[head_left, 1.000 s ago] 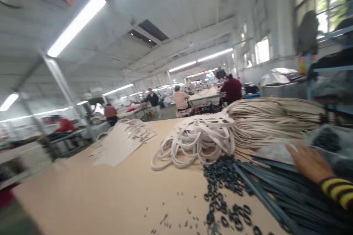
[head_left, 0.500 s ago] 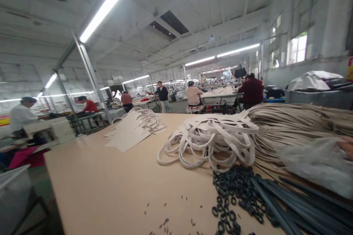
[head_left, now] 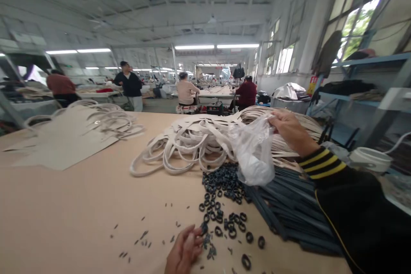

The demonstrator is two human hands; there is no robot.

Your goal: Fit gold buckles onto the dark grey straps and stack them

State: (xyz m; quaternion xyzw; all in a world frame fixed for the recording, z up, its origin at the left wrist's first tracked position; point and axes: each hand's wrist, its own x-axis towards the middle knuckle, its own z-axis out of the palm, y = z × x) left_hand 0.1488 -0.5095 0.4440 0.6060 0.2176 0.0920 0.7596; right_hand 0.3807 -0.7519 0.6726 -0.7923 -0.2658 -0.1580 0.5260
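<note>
My right hand, in a black sleeve with yellow stripes, pinches the top of a clear plastic bag. The bag hangs over a bundle of dark flat strips, with something white showing in its lower part. Low in the picture is my left hand, its fingers curled together and a bit blurred. Its fingertips are beside a pile of small dark rings; one ring lies right at them, and whether they grip it is unclear. Tiny dark scraps are scattered around this hand.
Behind the rings lies a heap of pale strap loops, and long beige strips are partly behind the bag. Pale flat panels with loops rest at the table's left. A blue shelf stands right; several people work farther back.
The view has turned right. My right hand has come in from the right edge, lifting the plastic bag off the strips. My left hand has appeared at the bottom beside the rings.
</note>
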